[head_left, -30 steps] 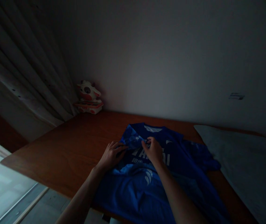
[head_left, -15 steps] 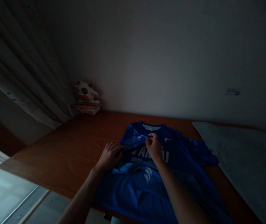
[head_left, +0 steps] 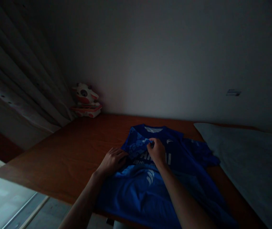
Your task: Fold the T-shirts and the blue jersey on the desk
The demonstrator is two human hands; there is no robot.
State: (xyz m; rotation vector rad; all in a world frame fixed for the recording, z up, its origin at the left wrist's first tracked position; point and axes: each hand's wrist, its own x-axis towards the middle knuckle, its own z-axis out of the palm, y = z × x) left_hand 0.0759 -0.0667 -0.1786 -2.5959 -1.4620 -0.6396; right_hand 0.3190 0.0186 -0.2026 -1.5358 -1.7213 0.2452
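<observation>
A blue jersey (head_left: 164, 178) with white print lies spread on the wooden table (head_left: 78, 149), its collar toward the wall and its lower part hanging over the near edge of the table. The right hand (head_left: 157, 152) rests on the chest of the jersey, and its fingers are closed in a pinch on the folded-in sleeve fabric. The left hand (head_left: 112, 161) lies at the left edge of the jersey, fingers curled onto the cloth there; I cannot tell if they really grip it. To the right of the jersey, just beside it, a pale grey cloth (head_left: 243, 162) covers the table. Far left of the jersey, in the corner by the curtain (head_left: 18, 86), a small toy cow (head_left: 85, 99) stands.
</observation>
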